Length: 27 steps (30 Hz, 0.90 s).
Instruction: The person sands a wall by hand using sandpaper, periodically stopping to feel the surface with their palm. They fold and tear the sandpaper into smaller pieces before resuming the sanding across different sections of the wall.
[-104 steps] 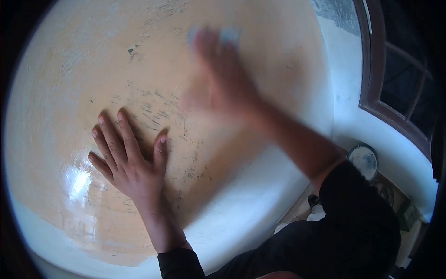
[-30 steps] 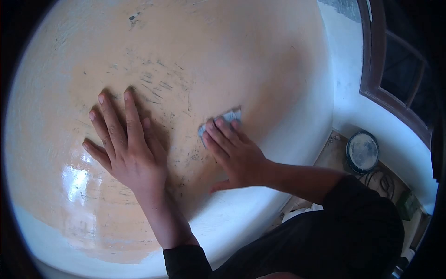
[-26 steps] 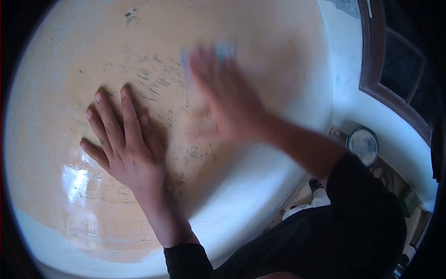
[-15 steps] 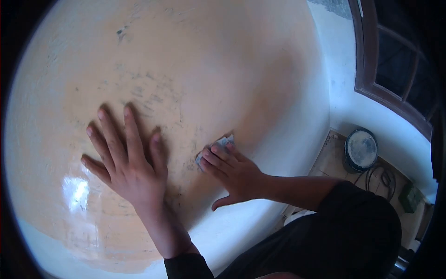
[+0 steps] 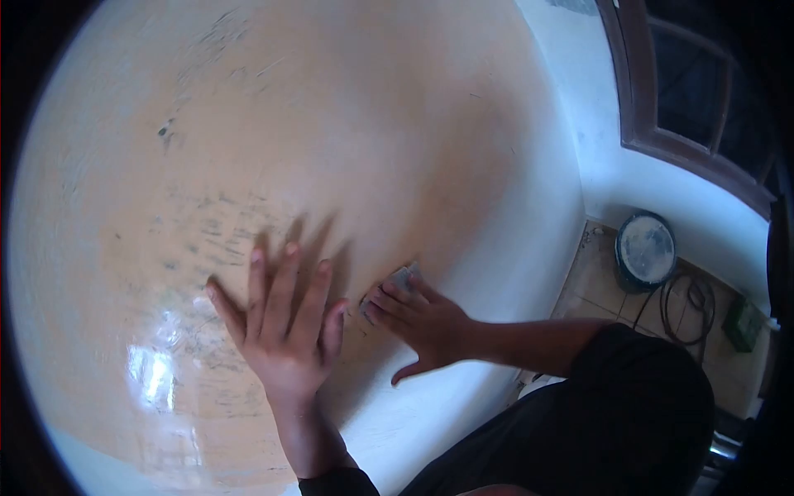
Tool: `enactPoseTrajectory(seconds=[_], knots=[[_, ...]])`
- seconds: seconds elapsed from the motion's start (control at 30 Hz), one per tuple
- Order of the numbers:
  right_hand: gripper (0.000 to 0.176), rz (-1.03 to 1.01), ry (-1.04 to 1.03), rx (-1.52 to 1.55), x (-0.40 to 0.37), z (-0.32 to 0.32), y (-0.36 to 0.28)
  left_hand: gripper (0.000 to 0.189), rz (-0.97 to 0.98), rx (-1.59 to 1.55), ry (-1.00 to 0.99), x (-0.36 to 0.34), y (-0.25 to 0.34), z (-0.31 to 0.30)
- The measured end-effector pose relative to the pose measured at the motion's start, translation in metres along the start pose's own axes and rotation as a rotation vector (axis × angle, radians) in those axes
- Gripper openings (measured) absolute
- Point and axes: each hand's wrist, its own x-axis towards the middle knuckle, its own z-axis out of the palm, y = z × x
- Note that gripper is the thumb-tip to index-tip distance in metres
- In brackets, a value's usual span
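"On the tan wall [image 5: 356,157], how would that grey sheet [image 5: 404,276] handle?"

"Light and thin, I'd judge — bendable, hardly fragile; best held by its broad face."

"And where does it lie?"

"Under the fingers of the right hand [image 5: 428,326], against the wall, far edge showing; those fingers lie close together, thumb splayed — pinching or not, I cannot tell; the left hand [image 5: 288,347] is spread, near it."

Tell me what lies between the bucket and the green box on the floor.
A loosely coiled cord or hose lies on the tiled floor between the bucket and the green box, as the head view shows.
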Motion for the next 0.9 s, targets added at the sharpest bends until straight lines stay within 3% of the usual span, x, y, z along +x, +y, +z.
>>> enactPoseTrajectory(seconds=[0.07,0.1,0.17,0.2,0.27,0.33,0.37,0.4,0.43,0.53,0.6,0.63,0.7,0.77,0.8,0.87,0.9], knots=[[0.111,0.07,0.257,-0.081,0.034,-0.023,0.045,0.036,-0.008,-0.097,0.084,-0.004,-0.006,0.001],[0.11,0.161,0.571,-0.12,0.06,-0.04,0.08,0.036,-0.009,-0.106,0.071,-0.004,-0.006,0.001],[0.098,0.276,0.817,-0.171,0.102,-0.112,0.153,0.037,-0.043,0.007,-0.003,-0.002,-0.004,0.001],[0.09,0.468,0.822,-0.07,0.116,-0.151,0.176,0.037,-0.04,0.003,-0.007,0.0,-0.001,0.002],[0.094,0.841,0.897,0.517,0.103,-0.19,0.163,0.037,-0.042,0.104,-0.028,0.002,0.003,0.002],[0.09,0.622,0.858,0.08,0.082,-0.112,0.194,0.036,-0.051,0.092,-0.045,0.002,0.003,0.0],[0.097,0.455,0.782,-0.162,0.054,-0.049,0.169,0.036,-0.057,0.089,-0.053,0.003,0.004,0.001],[0.107,0.359,0.606,-0.109,0.022,0.0,0.131,0.036,-0.065,0.088,-0.043,0.004,0.005,0.001],[0.113,0.309,0.366,-0.058,-0.005,0.016,0.073,0.038,-0.051,0.107,-0.043,0.004,0.005,0.001],[0.113,0.157,0.26,-0.119,-0.014,0.004,0.095,0.039,-0.034,0.124,-0.042,0.006,0.006,0.005],[0.107,0.298,0.754,-0.183,0.022,-0.046,0.196,0.038,-0.045,0.112,-0.049,0.002,0.005,0.004],[0.097,0.535,0.845,-0.066,0.039,-0.093,0.225,0.038,-0.046,0.112,-0.048,0.003,0.005,0.004],[0.088,0.759,0.903,0.39,0.046,-0.149,0.253,0.038,-0.045,0.107,-0.034,0.004,0.005,0.003],[0.089,0.646,0.911,0.071,0.048,-0.093,0.228,0.042,-0.034,0.12,-0.051,0.006,0.005,0.001],[0.088,0.474,0.797,-0.135,0.031,-0.042,0.205,0.042,-0.044,0.122,-0.027,0.008,0.006,0.0],[0.11,0.238,0.498,-0.036,-0.011,0.02,0.094,0.036,-0.065,0.097,-0.068,0.008,0.008,-0.002],[0.117,0.228,0.028,-0.019,-0.031,0.024,0.046,0.036,-0.061,0.107,-0.06,0.008,0.009,-0.001]])
